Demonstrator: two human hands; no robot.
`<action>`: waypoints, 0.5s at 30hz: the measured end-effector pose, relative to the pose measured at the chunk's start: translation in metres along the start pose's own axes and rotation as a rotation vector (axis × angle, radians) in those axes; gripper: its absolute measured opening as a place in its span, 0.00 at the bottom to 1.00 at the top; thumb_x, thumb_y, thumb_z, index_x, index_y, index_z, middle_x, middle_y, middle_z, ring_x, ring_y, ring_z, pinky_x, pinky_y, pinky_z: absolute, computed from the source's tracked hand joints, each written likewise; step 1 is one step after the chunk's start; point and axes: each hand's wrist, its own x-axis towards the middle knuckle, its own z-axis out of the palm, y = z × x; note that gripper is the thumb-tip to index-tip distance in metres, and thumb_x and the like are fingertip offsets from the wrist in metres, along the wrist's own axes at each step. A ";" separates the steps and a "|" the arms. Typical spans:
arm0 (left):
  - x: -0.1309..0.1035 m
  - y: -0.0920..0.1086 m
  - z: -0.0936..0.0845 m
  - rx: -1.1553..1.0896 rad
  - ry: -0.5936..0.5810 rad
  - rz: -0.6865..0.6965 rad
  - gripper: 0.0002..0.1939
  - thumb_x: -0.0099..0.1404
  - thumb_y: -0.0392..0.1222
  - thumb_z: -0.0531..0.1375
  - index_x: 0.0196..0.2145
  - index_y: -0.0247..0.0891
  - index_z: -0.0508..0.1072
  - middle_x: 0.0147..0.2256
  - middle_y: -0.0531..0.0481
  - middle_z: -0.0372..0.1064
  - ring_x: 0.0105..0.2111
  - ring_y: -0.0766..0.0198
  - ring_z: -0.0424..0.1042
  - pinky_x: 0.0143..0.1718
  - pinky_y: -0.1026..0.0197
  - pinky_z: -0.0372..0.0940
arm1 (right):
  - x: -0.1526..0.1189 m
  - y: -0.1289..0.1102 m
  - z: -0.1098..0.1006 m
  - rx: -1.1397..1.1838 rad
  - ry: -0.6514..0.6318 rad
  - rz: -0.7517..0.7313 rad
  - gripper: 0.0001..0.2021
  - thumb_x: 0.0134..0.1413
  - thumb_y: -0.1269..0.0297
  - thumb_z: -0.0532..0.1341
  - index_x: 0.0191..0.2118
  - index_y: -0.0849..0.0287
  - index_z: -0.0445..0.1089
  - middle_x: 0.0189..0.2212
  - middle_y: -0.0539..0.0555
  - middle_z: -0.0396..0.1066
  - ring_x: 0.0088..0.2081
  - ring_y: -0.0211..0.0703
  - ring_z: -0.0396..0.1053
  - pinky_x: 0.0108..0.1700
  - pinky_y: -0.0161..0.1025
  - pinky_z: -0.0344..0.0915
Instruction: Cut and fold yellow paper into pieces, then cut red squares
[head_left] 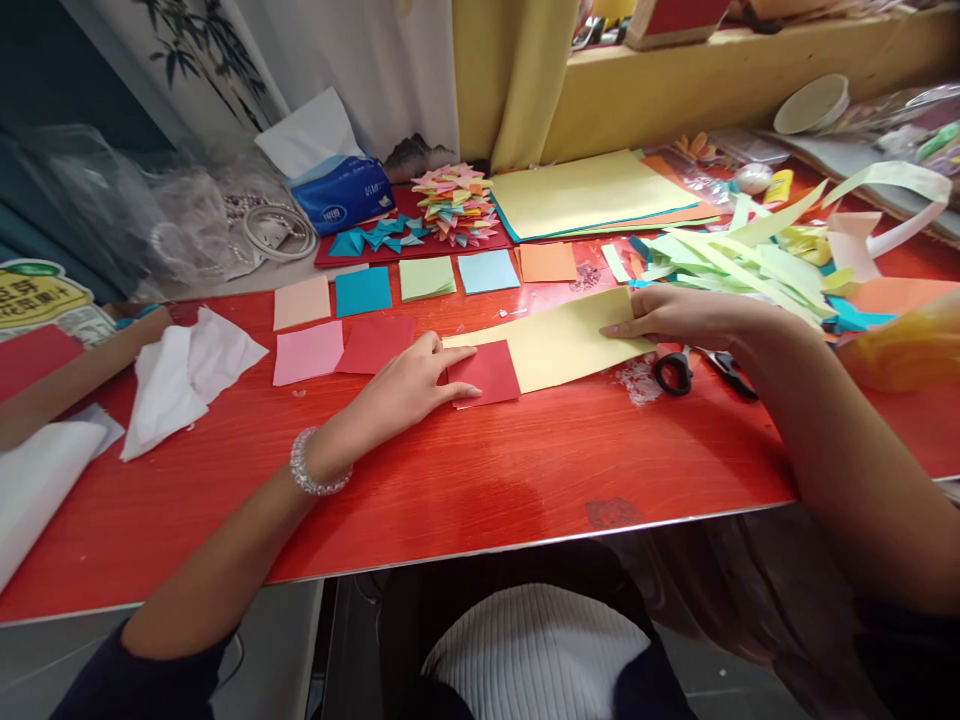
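Note:
My left hand (409, 385) lies over the left end of a pale yellow paper strip (559, 345). Its thumb and forefinger are spread, pressing on a red paper square (487, 375) that sits on top of the strip. The other fingers are folded partly out of sight. With my right hand (671, 315) I grip the strip's right end, thumb on top, that end slightly raised. Just below this hand rest black-handled scissors (675, 373), partly hidden by my forearm.
Beyond the strip lie paper squares in pink (307, 352), teal (363, 291), light blue (489, 271) and orange (548, 263). Large yellow sheets (592, 192), a folded-paper pile (457, 205) and a tissue pack (341, 192) stand behind. Paper offcuts (739, 265) heap at right; crumpled tissue (187, 370) at left.

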 end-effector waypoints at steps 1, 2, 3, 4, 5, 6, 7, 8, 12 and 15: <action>0.000 0.001 0.000 0.025 0.004 -0.005 0.29 0.61 0.59 0.55 0.56 0.44 0.64 0.37 0.49 0.58 0.34 0.61 0.64 0.36 0.60 0.61 | 0.000 -0.001 0.000 0.000 -0.004 -0.006 0.20 0.41 0.56 0.69 0.18 0.58 0.56 0.16 0.45 0.53 0.20 0.32 0.46 0.23 0.35 0.45; -0.001 0.003 0.001 0.052 0.007 -0.010 0.29 0.62 0.60 0.54 0.57 0.43 0.63 0.37 0.49 0.59 0.35 0.61 0.65 0.35 0.60 0.61 | -0.001 -0.001 0.001 0.001 -0.007 -0.010 0.20 0.41 0.56 0.69 0.18 0.58 0.57 0.16 0.45 0.54 0.20 0.32 0.47 0.23 0.35 0.46; -0.002 0.005 0.001 0.083 0.010 -0.016 0.30 0.62 0.60 0.53 0.57 0.43 0.62 0.38 0.48 0.59 0.35 0.60 0.65 0.34 0.60 0.60 | -0.001 -0.001 0.001 0.002 -0.009 -0.013 0.19 0.41 0.56 0.69 0.19 0.58 0.57 0.16 0.46 0.54 0.20 0.32 0.47 0.23 0.35 0.47; -0.002 0.008 0.001 0.118 0.015 -0.024 0.30 0.62 0.61 0.52 0.57 0.42 0.61 0.39 0.47 0.60 0.35 0.60 0.65 0.32 0.61 0.59 | -0.001 -0.001 0.001 0.004 -0.014 -0.015 0.19 0.42 0.56 0.68 0.19 0.58 0.58 0.17 0.46 0.55 0.20 0.32 0.48 0.24 0.35 0.48; -0.003 0.010 0.001 0.158 0.022 -0.034 0.30 0.63 0.61 0.51 0.57 0.42 0.60 0.40 0.47 0.60 0.35 0.60 0.66 0.30 0.62 0.58 | -0.001 -0.001 0.001 0.003 -0.016 -0.014 0.19 0.42 0.56 0.68 0.19 0.58 0.58 0.17 0.46 0.55 0.20 0.32 0.48 0.24 0.35 0.48; -0.003 0.012 0.002 0.200 0.028 -0.044 0.30 0.63 0.61 0.50 0.57 0.42 0.60 0.40 0.46 0.60 0.34 0.60 0.66 0.27 0.62 0.57 | -0.001 -0.001 0.001 -0.002 -0.014 -0.011 0.19 0.42 0.56 0.68 0.19 0.58 0.57 0.16 0.46 0.54 0.20 0.32 0.48 0.24 0.35 0.48; -0.004 0.015 0.002 0.241 0.034 -0.052 0.29 0.64 0.61 0.49 0.57 0.42 0.60 0.40 0.46 0.61 0.33 0.60 0.66 0.25 0.63 0.55 | -0.001 -0.001 0.001 -0.008 -0.010 -0.008 0.19 0.43 0.56 0.68 0.19 0.58 0.57 0.16 0.46 0.54 0.20 0.32 0.48 0.24 0.35 0.48; -0.004 0.017 0.003 0.278 0.040 -0.059 0.29 0.64 0.61 0.49 0.57 0.42 0.60 0.40 0.46 0.61 0.32 0.61 0.66 0.24 0.63 0.53 | -0.001 0.000 0.001 -0.017 -0.001 -0.004 0.20 0.43 0.56 0.68 0.19 0.58 0.56 0.16 0.45 0.53 0.20 0.32 0.47 0.24 0.35 0.48; -0.005 0.022 0.006 0.338 0.069 -0.064 0.29 0.66 0.60 0.47 0.56 0.40 0.59 0.41 0.44 0.62 0.32 0.59 0.67 0.24 0.61 0.54 | 0.001 0.002 -0.001 -0.024 0.007 -0.012 0.20 0.44 0.56 0.67 0.19 0.58 0.56 0.16 0.45 0.53 0.20 0.32 0.47 0.23 0.35 0.48; -0.004 0.021 0.002 0.265 0.120 -0.099 0.29 0.65 0.60 0.47 0.56 0.38 0.60 0.42 0.44 0.62 0.32 0.58 0.67 0.27 0.60 0.57 | 0.001 0.002 -0.001 -0.014 -0.007 -0.016 0.20 0.44 0.55 0.68 0.19 0.58 0.57 0.15 0.45 0.52 0.19 0.31 0.46 0.22 0.35 0.47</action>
